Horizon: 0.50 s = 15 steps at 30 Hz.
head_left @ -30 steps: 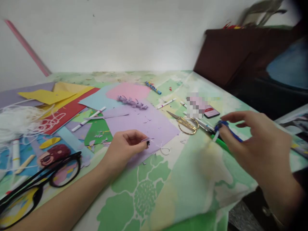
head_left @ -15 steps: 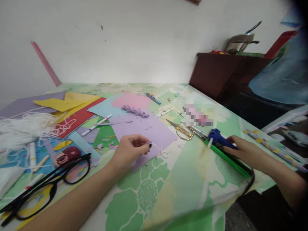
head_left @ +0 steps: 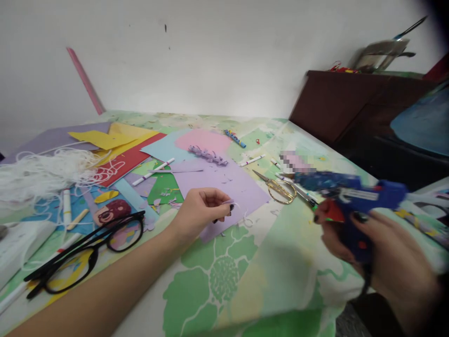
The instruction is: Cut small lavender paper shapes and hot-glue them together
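Note:
My left hand [head_left: 201,209] rests on the lilac paper sheet [head_left: 228,187] and pinches a small lilac paper strip with a white string [head_left: 245,219] trailing from it. My right hand [head_left: 379,248] is closed round the grip of a blue glue gun [head_left: 351,192], lifted above the table at the right, its nozzle pointing left. A finger lies on its red trigger. Gold scissors [head_left: 278,187] lie between the two hands. A curled lilac paper piece [head_left: 207,155] sits at the sheet's far edge.
Black glasses [head_left: 87,255] lie at the near left. Coloured paper sheets [head_left: 119,150], white string [head_left: 38,173] and markers [head_left: 152,172] cover the left of the green floral tablecloth [head_left: 224,281]. A dark wooden cabinet [head_left: 351,103] with a metal pan stands beyond the right edge.
My right hand has picked the glue gun up off the table and now holds it in the air. My left hand keeps its pinch on the strip.

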### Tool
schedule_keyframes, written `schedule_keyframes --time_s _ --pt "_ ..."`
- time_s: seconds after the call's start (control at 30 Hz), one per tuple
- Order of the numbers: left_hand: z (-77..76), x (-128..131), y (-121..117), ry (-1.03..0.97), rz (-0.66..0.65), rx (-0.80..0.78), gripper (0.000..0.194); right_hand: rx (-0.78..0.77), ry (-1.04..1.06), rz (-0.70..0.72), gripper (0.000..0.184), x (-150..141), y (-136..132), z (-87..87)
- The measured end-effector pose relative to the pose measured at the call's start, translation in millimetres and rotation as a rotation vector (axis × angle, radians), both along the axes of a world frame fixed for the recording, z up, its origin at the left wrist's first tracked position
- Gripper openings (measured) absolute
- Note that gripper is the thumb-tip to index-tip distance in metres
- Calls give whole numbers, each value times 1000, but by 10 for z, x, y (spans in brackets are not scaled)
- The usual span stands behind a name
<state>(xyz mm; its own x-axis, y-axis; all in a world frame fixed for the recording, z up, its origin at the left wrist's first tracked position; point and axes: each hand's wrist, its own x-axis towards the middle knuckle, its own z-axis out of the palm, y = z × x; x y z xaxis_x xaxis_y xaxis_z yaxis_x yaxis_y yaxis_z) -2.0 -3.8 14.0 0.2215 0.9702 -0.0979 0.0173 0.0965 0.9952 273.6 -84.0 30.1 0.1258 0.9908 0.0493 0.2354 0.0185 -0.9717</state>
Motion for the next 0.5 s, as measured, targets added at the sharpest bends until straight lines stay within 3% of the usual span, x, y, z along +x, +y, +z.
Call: schedule_keyframes --time_s 0.1,0.23,0.37,0.5 --pt "20 -2 -2 25 23 14 6 -31 153 189 33 -333 83 -78" --pt "7 -8 18 46 50 31 7 -32 112 317 36 -486 147 -198" --pt "-35 -8 43 42 34 15 6 -31 35 369 36 -489 158 -313" --pt "-43 -1 44 42 33 -15 4 -41 61 319 32 -504 160 -332"
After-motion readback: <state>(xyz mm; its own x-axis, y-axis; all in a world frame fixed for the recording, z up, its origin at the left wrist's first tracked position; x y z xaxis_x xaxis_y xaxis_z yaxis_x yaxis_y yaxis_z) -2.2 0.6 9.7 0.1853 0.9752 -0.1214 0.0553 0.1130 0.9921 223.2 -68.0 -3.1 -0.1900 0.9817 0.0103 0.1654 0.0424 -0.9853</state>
